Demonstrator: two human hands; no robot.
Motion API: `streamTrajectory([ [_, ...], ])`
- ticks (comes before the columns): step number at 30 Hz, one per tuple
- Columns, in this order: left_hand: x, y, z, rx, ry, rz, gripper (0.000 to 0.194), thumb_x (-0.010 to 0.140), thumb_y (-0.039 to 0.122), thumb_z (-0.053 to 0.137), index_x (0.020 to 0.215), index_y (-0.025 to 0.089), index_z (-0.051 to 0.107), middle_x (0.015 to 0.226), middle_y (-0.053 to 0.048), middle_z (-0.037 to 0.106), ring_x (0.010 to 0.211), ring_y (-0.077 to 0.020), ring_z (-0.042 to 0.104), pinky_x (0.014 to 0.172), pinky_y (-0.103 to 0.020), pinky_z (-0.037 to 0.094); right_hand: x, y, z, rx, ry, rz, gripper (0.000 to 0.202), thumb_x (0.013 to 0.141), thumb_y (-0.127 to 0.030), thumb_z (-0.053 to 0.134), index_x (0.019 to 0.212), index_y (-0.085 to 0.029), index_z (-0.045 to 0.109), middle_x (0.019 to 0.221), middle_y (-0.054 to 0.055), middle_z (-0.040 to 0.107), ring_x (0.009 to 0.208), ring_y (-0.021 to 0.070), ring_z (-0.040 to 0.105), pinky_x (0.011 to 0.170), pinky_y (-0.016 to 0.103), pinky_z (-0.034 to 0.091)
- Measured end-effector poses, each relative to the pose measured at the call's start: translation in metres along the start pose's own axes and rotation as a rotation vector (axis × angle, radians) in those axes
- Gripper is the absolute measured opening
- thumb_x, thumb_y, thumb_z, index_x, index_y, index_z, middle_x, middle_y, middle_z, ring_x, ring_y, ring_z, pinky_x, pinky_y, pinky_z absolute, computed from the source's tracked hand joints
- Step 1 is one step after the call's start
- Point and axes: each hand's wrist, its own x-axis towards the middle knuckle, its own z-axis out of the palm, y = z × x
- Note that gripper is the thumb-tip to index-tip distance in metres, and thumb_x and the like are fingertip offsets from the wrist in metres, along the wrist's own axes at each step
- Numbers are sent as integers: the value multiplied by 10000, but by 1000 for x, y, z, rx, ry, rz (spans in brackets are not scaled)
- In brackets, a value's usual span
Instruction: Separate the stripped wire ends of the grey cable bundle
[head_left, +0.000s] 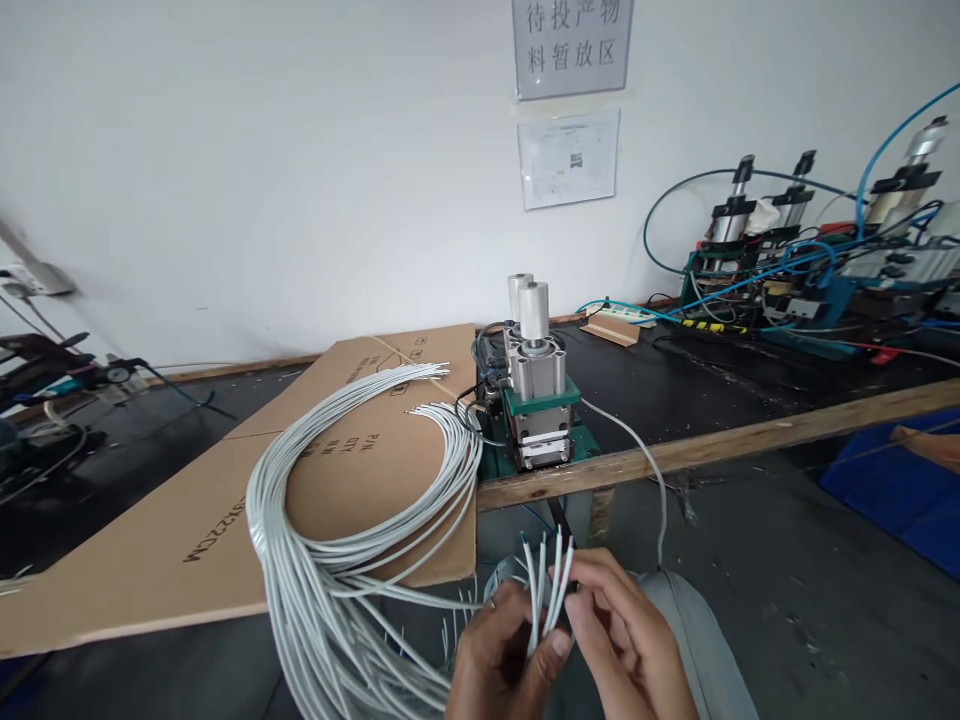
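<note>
My left hand (502, 650) is closed around several white cables (551, 610), whose ends stand up above the thumb. Close beside it, my right hand (630, 630) has its thumb and index finger bent at the rightmost cable end, pinching at it. A small dark spot shows between those fingers, too small to name. To the left, a large coil of white cables (289, 560) lies on a flat cardboard sheet (375, 480) and hangs over its front edge. Just beyond my hands, a small pneumatic machine (536, 400) with a metal cylinder stands at the table edge.
More pneumatic machines (731, 230) with blue hoses stand at the back right, near a power strip (619, 313). Dark equipment (67, 370) sits at the far left. The wooden table edge (750, 430) runs rightward. A grey cable (649, 455) hangs down from the near machine.
</note>
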Motion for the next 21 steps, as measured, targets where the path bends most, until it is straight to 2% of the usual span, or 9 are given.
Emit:
streamTrajectory([
  [2, -1, 3, -1, 14, -25, -17, 417, 871, 586, 703, 802, 183, 785, 723, -47, 596, 669, -188, 527, 709, -308, 498, 12, -7, 6, 101, -47, 26, 231, 1047, -352, 516, 992, -229, 703, 846, 35, 664, 626, 135, 617, 580, 190, 538],
  [5, -2, 15, -2, 0, -43, -95, 388, 909, 556, 675, 906, 192, 810, 726, -39, 609, 639, -175, 537, 607, -258, 448, 13, -6, 10, 233, 3, 86, 191, 1025, -340, 572, 950, -224, 704, 806, 14, 617, 643, 122, 618, 591, 165, 520],
  [7, -1, 27, -3, -20, -27, -108, 365, 907, 542, 686, 873, 202, 813, 754, -43, 647, 702, -194, 584, 663, -263, 472, 5, -3, 12, 306, 59, 139, 189, 1018, -363, 584, 951, -226, 696, 770, 9, 588, 618, 127, 592, 548, 169, 506],
  [10, 1, 42, -6, -28, 121, -103, 391, 866, 575, 727, 778, 199, 786, 807, -51, 709, 849, -234, 630, 818, -286, 491, -11, -1, 13, 367, 88, 261, 238, 1024, -423, 549, 971, -231, 680, 661, -17, 509, 524, 133, 506, 442, 189, 452],
  [12, 1, 51, -8, -45, 200, -170, 424, 861, 600, 725, 752, 190, 736, 671, -10, 640, 682, -178, 574, 675, -253, 470, -21, -1, 14, 374, 54, 328, 259, 1026, -454, 537, 974, -245, 682, 618, -27, 501, 481, 134, 494, 416, 200, 449],
  [13, 1, 55, -9, -69, 197, -223, 442, 860, 618, 719, 765, 186, 716, 592, 24, 562, 573, -138, 487, 576, -231, 417, -25, -2, 14, 370, 23, 327, 273, 1025, -471, 533, 965, -254, 688, 609, -25, 517, 465, 137, 504, 410, 206, 459],
  [16, 1, 65, -7, -158, 52, -355, 450, 838, 616, 751, 795, 173, 684, 516, 96, 367, 473, -69, 229, 451, -200, 207, -29, -5, 13, 309, -52, 167, 357, 1029, -535, 487, 924, -276, 710, 594, -4, 586, 470, 164, 583, 451, 228, 530],
  [18, 2, 69, -6, -180, -22, -357, 420, 821, 563, 797, 763, 164, 677, 541, 88, 395, 490, -62, 236, 460, -194, 237, -26, -8, 11, 214, -43, 30, 396, 1028, -557, 473, 889, -275, 714, 628, 18, 645, 527, 183, 643, 519, 242, 577],
  [21, 8, 73, -6, -235, -108, -350, 365, 837, 495, 810, 753, 171, 664, 543, 95, 398, 479, -60, 282, 495, -190, 343, -21, -13, 4, 85, -19, -44, 402, 1034, -538, 482, 829, -270, 699, 608, 10, 646, 520, 174, 643, 536, 231, 586],
])
